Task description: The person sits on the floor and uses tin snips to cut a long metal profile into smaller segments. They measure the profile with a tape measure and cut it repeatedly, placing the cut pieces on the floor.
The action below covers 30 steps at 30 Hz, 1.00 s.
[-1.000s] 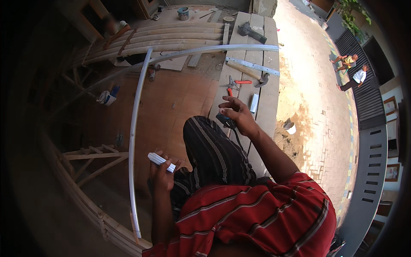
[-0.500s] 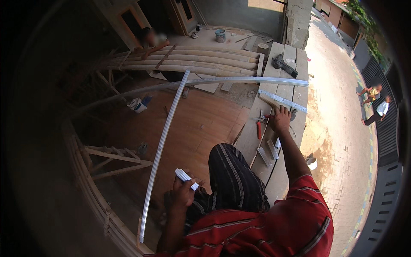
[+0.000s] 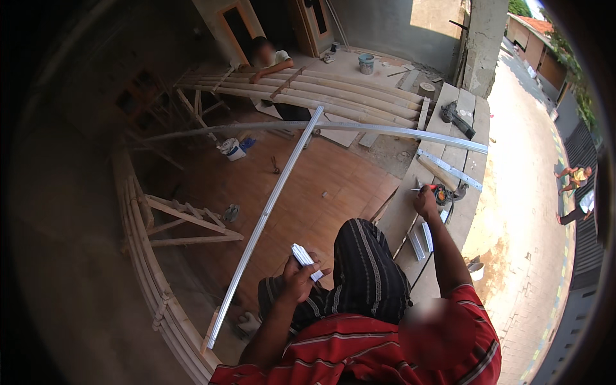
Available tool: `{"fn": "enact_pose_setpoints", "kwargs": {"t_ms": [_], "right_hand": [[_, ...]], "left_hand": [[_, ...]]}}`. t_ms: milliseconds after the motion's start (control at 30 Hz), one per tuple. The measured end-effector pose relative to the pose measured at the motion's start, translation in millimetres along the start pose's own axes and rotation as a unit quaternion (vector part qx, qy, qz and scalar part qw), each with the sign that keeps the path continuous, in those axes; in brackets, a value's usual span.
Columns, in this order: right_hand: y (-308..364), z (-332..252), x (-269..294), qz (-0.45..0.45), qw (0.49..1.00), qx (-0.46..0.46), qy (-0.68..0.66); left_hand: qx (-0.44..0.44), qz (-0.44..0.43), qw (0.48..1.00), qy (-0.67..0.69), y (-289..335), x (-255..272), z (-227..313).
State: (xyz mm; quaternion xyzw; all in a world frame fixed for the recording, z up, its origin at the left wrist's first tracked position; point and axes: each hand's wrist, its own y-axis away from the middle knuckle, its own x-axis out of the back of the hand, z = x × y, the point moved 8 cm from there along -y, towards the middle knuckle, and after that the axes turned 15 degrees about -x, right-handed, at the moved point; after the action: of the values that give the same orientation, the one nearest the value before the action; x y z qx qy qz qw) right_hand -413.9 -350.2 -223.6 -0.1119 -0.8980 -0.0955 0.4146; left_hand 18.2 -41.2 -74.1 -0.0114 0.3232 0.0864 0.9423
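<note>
My left hand (image 3: pixel 298 280) is closed around a small bundle of short silvery metal channel pieces (image 3: pixel 301 255), held above my left knee. On the plank bench to my right, my right hand (image 3: pixel 425 204) is closed on red-handled snips (image 3: pixel 432 187); their pale blades stick out at its left, and the hand hides most of the handles. Just right of it lies a round black-and-orange tool (image 3: pixel 442 194), perhaps a tape measure. A hammer (image 3: pixel 438 172) with a wooden handle rests beyond. Short cut channel pieces (image 3: pixel 416 245) lie nearer me.
A long metal channel (image 3: pixel 266 221) slants across the opening, crossing another long channel (image 3: pixel 398 132). A power tool (image 3: pixel 457 119) and a perforated metal strip (image 3: pixel 449 169) lie on the planks (image 3: pixel 443 147). Bamboo scaffolding (image 3: pixel 151 282) stands left; a co-worker (image 3: pixel 273 61) leans on poles (image 3: pixel 359 99).
My right hand has moved nearer me and closed on the red-handled snips, uncovering the round black-and-orange tool. My left hand still holds the metal pieces. The view has shifted.
</note>
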Motion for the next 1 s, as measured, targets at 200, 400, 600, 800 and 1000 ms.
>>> {"fn": "enact_pose_setpoints", "kwargs": {"t_ms": [200, 400, 600, 800, 1000], "right_hand": [[26.8, -58.1, 72.8, 0.085, 0.990, -0.102, -0.035], [29.9, -60.7, 121.8, 0.116, 0.992, -0.015, -0.036], [126.1, -120.7, 147.4, -0.236, 0.970, 0.005, -0.051], [239.2, -143.9, 143.5, -0.537, 0.834, 0.121, 0.045], [284.9, -125.3, 68.5, -0.465, 0.885, 0.013, -0.030]], "left_hand": [[-0.019, 0.010, 1.000, -0.020, 3.7, 9.2, 23.5], [-0.029, -0.004, 1.000, -0.007, -3.9, 6.5, 22.3], [-0.050, 0.010, 0.999, -0.001, 3.1, 20.5, 35.5], [-0.038, 0.032, 0.999, 0.011, -5.3, 22.5, 31.9], [-0.063, 0.022, 0.997, 0.033, -12.4, 15.3, 39.9]]}}
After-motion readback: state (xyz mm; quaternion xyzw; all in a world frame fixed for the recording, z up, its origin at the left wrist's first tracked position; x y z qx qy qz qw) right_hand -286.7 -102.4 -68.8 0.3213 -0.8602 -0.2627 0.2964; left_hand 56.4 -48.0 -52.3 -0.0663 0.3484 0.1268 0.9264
